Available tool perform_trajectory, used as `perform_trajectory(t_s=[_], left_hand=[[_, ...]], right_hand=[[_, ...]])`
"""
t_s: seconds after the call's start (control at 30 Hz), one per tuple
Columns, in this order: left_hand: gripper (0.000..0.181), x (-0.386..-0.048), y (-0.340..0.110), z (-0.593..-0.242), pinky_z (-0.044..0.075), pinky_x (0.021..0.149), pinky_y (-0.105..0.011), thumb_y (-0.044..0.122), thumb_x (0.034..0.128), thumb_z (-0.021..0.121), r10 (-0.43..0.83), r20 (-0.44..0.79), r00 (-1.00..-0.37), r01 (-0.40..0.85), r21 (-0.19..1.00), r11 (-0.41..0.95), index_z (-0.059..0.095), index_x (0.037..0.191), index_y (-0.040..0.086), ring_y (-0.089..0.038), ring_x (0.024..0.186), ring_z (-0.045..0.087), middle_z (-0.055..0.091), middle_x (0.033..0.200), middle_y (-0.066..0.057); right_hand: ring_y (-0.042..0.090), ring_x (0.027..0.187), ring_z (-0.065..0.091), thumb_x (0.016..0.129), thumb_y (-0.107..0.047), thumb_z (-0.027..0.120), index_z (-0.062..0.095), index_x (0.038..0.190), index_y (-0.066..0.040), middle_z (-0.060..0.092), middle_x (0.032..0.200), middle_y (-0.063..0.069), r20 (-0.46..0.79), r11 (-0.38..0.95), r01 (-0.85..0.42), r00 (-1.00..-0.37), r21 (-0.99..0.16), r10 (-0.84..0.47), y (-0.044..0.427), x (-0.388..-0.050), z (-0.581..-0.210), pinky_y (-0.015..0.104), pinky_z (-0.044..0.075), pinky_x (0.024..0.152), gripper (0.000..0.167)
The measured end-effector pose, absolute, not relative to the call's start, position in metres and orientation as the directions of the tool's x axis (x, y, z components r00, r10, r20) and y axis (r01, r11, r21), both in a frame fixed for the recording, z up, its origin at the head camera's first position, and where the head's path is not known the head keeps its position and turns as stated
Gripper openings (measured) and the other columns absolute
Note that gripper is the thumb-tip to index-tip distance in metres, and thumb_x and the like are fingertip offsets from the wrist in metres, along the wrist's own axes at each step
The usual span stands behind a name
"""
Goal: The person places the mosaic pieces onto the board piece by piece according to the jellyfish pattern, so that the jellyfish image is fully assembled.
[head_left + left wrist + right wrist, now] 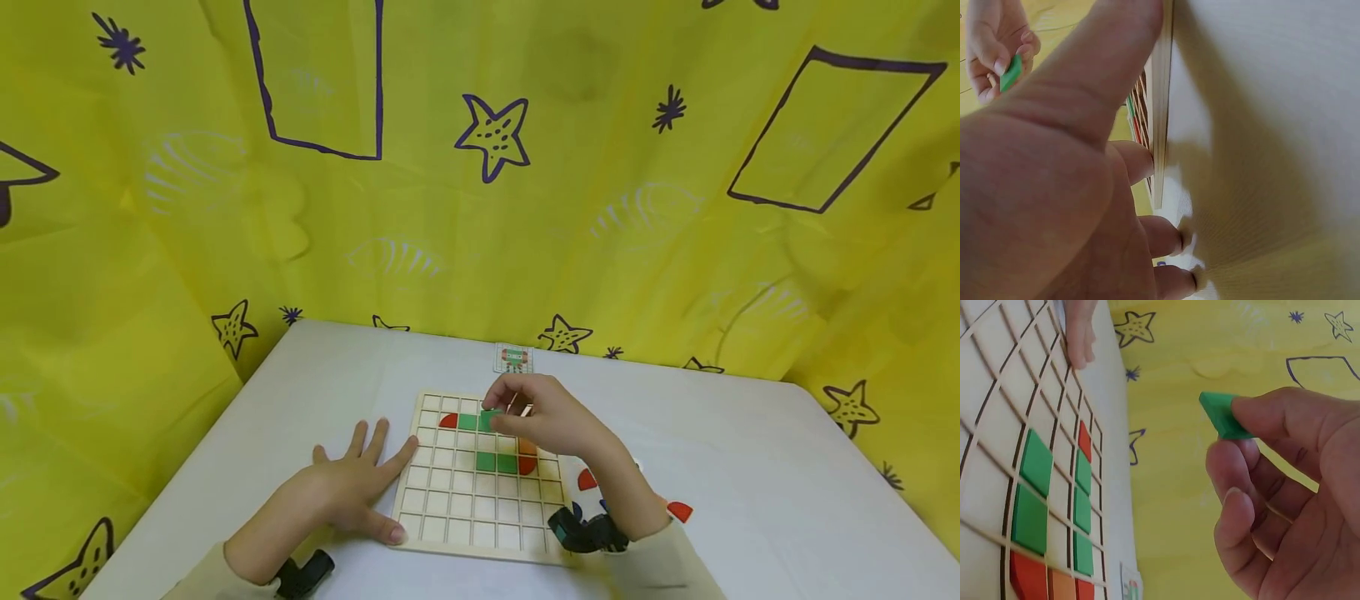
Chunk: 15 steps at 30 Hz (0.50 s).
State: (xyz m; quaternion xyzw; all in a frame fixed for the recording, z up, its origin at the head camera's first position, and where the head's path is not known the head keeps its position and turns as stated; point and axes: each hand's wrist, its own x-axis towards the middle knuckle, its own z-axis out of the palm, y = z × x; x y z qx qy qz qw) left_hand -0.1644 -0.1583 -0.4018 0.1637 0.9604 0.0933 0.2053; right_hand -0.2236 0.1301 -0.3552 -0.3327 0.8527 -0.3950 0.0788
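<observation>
My right hand pinches a green square tile between thumb and fingertips, above the far part of the wooden grid board. My left hand lies spread at the board's left side, its thumb and a finger touching the edge. On the board, a far row has a red rounded piece, green tiles and another red piece at its end. A nearer row holds two green tiles and a red rounded piece. Between the red ends sits an orange tile, partly hidden by my right hand in the head view.
Behind the board lies a small pattern card. Loose pieces are on the white table to the right, among them red ones, partly covered by my right forearm. A yellow patterned curtain surrounds the table.
</observation>
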Motion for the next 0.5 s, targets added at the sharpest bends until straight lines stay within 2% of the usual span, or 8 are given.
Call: perform_trajectory(t_s=[0.23, 0.5], left_hand=[[0.115, -0.166, -0.159, -0.403, 0.008, 0.095, -0.089, 0.07, 0.0663, 0.075, 0.353, -0.371, -0.859, 0.27, 0.257, 0.928, 0.021, 0.159, 0.028, -0.052, 0.149, 0.0, 0.006, 0.165, -0.025], [0.114, -0.163, -0.161, -0.403, 0.005, 0.09, -0.091, 0.074, 0.0644, 0.073, 0.337, -0.346, -0.876, 0.273, 0.22, 0.936, 0.023, 0.159, 0.033, -0.05, 0.15, 0.002, 0.007, 0.166, -0.021]], right_hand=[[0.015, 0.077, 0.061, 0.089, -0.01, 0.074, 0.068, 0.097, -0.013, 0.065, 0.087, -0.005, 0.129, 0.504, -0.479, -0.805, -0.719, -0.579, 0.111, -0.223, -0.371, 0.029, 0.053, 0.068, 0.011], [0.011, 0.07, 0.06, 0.087, -0.005, 0.072, 0.067, 0.093, -0.02, 0.064, 0.081, -0.011, 0.084, 0.581, -0.518, -0.787, -0.628, -0.611, 0.098, -0.221, -0.391, 0.026, 0.05, 0.064, 0.016]])
